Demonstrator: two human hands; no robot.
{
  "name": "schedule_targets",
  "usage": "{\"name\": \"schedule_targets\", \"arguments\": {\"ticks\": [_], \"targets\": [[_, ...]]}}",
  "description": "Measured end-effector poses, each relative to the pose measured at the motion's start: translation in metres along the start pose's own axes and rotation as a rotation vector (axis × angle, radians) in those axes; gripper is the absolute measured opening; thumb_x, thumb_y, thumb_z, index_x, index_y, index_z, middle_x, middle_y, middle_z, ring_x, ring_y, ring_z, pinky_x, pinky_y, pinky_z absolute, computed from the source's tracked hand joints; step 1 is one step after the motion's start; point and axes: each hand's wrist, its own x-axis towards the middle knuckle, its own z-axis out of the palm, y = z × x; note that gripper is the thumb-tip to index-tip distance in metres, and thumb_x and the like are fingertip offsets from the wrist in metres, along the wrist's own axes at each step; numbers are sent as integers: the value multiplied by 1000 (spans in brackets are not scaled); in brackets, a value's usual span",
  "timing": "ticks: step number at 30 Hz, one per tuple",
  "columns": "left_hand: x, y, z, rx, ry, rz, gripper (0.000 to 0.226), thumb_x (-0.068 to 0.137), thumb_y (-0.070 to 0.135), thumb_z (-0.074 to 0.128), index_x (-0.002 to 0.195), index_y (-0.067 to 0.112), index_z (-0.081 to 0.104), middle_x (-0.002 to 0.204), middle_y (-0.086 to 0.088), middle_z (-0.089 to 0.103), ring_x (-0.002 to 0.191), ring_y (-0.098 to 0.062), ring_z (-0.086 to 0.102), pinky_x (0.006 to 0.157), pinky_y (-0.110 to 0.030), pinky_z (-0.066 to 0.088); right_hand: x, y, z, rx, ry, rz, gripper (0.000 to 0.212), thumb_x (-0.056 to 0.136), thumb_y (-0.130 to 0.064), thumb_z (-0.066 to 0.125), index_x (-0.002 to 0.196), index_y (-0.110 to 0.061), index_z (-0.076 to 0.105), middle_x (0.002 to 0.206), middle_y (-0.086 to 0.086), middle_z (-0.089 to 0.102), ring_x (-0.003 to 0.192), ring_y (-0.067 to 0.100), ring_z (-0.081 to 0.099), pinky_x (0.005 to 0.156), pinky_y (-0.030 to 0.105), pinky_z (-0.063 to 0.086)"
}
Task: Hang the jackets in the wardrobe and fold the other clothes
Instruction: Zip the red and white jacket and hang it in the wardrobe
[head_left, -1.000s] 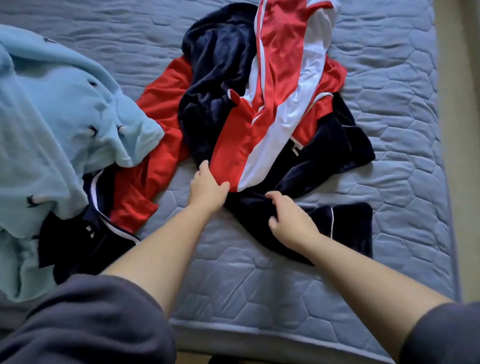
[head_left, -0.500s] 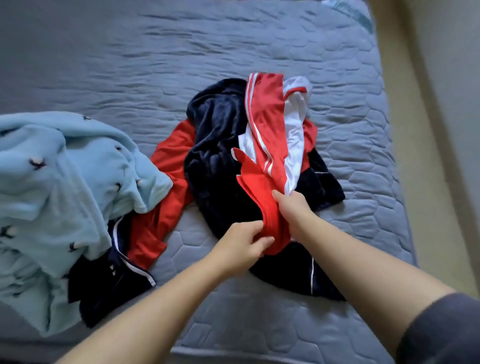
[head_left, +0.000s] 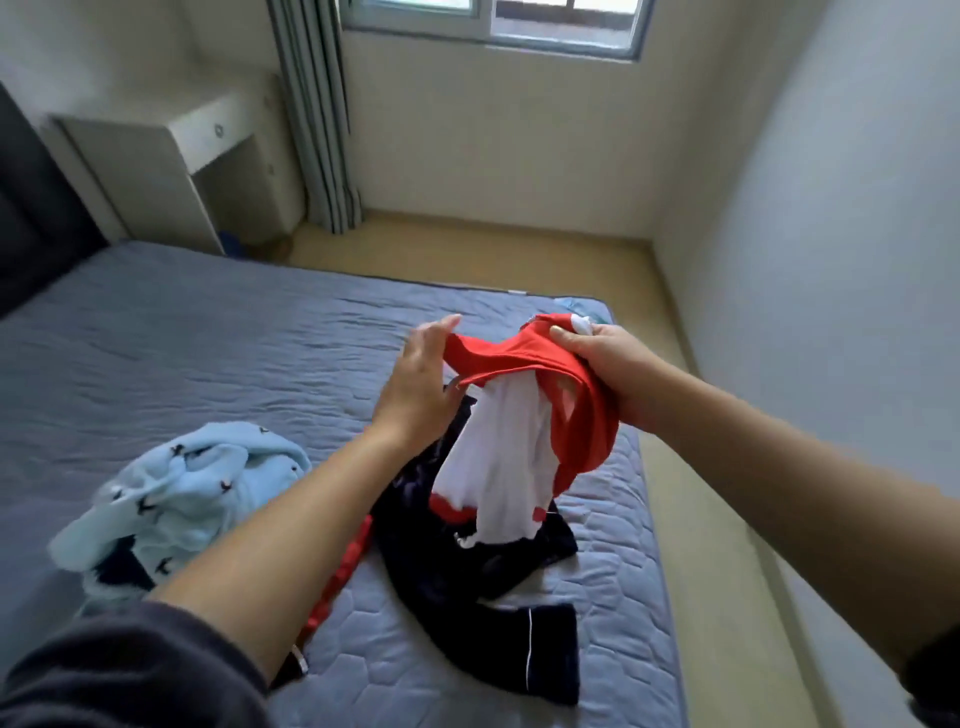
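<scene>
1. Lifting stage. The red jacket (head_left: 587, 436) is held up over the bed (head_left: 208, 338). Its white lining hangs down between the 2 hands, and its lower end reaches the dark navy cloth (head_left: 467, 571) lying on the bed. Cannot tell whether the navy piece is part of the same garment.
2. Right grip (head_left: 605, 366): fingers curled tight round a bunched red edge, thumb on top. Firm hold.
3. Left grip (head_left: 421, 382): fingers nearly straight along the far end of that same edge, thumb hidden. The edge runs stretched between both hands, so I judge a light pinch. Not confirmed.
4. Step in hand (judgement): sorting out the jacket and finding its collar or shoulders before it goes on a hanger. The lining faces out, so it looks twisted or partly inside out.
5. Method:
   - Close the left grip fully before letting anything go on the right.
   - Work both hands outward along the edge to the 2 shoulder seams.
   - Give 1 shake so the sleeves drop free.
6. Risk: the hanging end may drag the navy cloth along, so raise the jacket clear first. The light blue fleece (head_left: 197, 483) lies to the left, apart from the jacket, and needs no handling now.
7. Wardrobe and hanger: not in view.
</scene>
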Motion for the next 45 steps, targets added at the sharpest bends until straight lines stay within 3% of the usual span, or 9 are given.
{"name": "schedule_targets", "arguments": {"ticks": [6, 9, 13, 17, 20, 29, 36, 40, 45], "targets": [[6, 109, -93, -140, 66, 175, 17, 85, 4, 62, 80, 20, 64, 67, 8, 60, 62, -5, 51, 60, -18, 39, -98, -98, -44, -150, -209, -104, 31, 91, -40, 61, 88, -10, 67, 57, 0, 59, 41, 7, 51, 39, 17, 40], [5, 155, -128, -162, 164, 139, 17, 88, 3, 54, 84, 13, 67, 68, 5, 59, 67, -13, 51, 62, -20, 40, -133, -127, -55, -581, -240, -165, 64, 76, -78, 49, 73, -17, 65, 59, -3, 56, 48, 9, 47, 48, 20, 41], [2, 209, -169, -70, 163, 256, 20, 89, 4, 51, 87, 10, 70, 71, 5, 60, 69, -13, 53, 60, -19, 36, -168, -147, -50, -997, -201, -139, 102, 43, -95, 48, 113, -21, 55, 99, -5, 66, 85, 11, 65, 80, 33, 52], [1, 233, -214, 32, 173, 298, 21, 92, 7, 49, 92, 9, 70, 77, -1, 62, 76, -19, 57, 70, -27, 45, -197, -149, -39, -964, -378, -189, 53, 73, -67, 67, 113, -39, 45, 98, -18, 62, 76, -1, 67, 61, 16, 52], [2, 238, -245, 73, 219, 298, 20, 93, 7, 49, 89, 10, 69, 74, -2, 61, 71, -16, 56, 65, -25, 45, -197, -149, -33, -1121, -221, -270, 7, 87, -30, 57, 93, -26, 55, 93, -4, 66, 75, 10, 68, 63, 21, 53], [-4, 242, -264, 165, 333, 341, 18, 95, 14, 52, 86, 12, 68, 65, 8, 55, 61, -1, 49, 53, -4, 36, -169, -150, -63, -1190, 423, -354, 18, 79, -13, 58, 91, -21, 69, 89, 4, 68, 83, 23, 65, 77, 30, 56], [5, 254, -294, 7, 398, 231, 19, 96, 16, 51, 88, 11, 67, 68, 3, 57, 61, -5, 49, 57, -18, 38, -157, -129, -65, -268, 443, -873, 35, 76, 10, 47, 68, -24, 55, 57, -7, 52, 51, 4, 45, 50, 14, 38], [5, 238, -300, -44, 416, 146, 22, 99, 19, 47, 95, 8, 66, 67, -2, 58, 45, -12, 54, 43, -21, 42, -164, -134, -67, -722, 468, -1117, 19, 83, -29, 66, 95, -19, 55, 69, -6, 64, 56, 11, 58, 55, 25, 49], [3, 231, -305, -9, 523, 169, 25, 99, 18, 44, 95, 4, 65, 77, -8, 58, 63, -22, 55, 63, -34, 48, -165, -151, -74, -1144, 689, -1019, 15, 87, -10, 53, 102, -9, 51, 91, 8, 60, 76, 33, 63, 73, 45, 54]]}}
